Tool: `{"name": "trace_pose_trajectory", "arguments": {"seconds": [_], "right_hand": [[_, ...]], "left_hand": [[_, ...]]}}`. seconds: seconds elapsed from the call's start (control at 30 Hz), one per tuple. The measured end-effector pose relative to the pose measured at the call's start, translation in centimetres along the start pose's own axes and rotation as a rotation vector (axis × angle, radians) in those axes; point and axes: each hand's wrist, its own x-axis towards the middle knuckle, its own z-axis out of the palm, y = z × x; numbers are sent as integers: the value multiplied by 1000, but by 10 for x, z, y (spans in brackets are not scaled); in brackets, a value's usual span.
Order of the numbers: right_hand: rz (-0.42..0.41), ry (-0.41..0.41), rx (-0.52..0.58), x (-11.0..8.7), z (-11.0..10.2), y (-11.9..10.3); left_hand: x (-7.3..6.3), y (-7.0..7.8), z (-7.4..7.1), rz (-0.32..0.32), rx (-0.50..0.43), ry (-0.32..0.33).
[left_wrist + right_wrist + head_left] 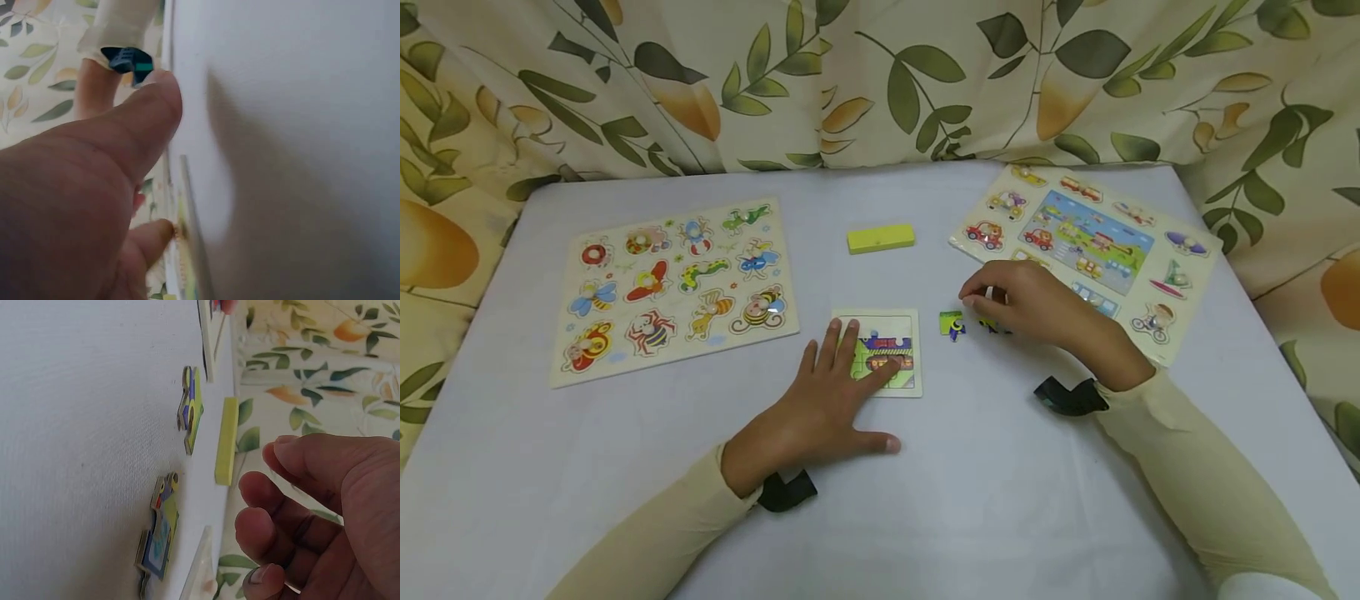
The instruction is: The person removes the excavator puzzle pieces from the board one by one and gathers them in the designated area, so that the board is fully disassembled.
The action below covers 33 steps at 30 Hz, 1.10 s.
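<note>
My left hand [820,404] rests with spread fingers on a small jigsaw board [919,367]. Part of a purple and red train picture [887,343] shows between its fingers; the left of the board is covered. A green and purple jigsaw piece [952,323] lies just right of the board. Over further pieces [161,531] hovers my right hand [1037,308], its fingers loosely bent. In the right wrist view nothing shows between thumb and fingertips, and those pieces lie on the table below, apart from the hand.
A wooden insect puzzle board [730,283] lies at the left. Behind the small board is a yellow block [882,239]. A vehicle puzzle board [1157,325] lies at the right, close to the right forearm. A leaf-patterned curtain [880,83] hangs behind the white table [970,500].
</note>
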Motion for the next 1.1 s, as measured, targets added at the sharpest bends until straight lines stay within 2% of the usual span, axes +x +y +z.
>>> {"name": "trace_pose_trajectory", "arguments": {"seconds": [0.23, 0.6, 0.73, 0.93, 1.1], "right_hand": [[6, -12, 6, 4, 3, -2], [-34, -28, 14, 15, 11, -11], [-16, -85, 64, 25, 15, -20], [9, -262, 178, 43, 23, -35], [-30, -281, 230, 53, 30, -45]], "left_hand": [[-6, -6, 3, -9, -60, 22], [-17, -15, 5, -58, -76, 23], [-18, -17, 4, -63, -53, 13], [-16, -19, 1, -49, -12, -7], [-16, -21, 2, -33, -20, -18]]}}
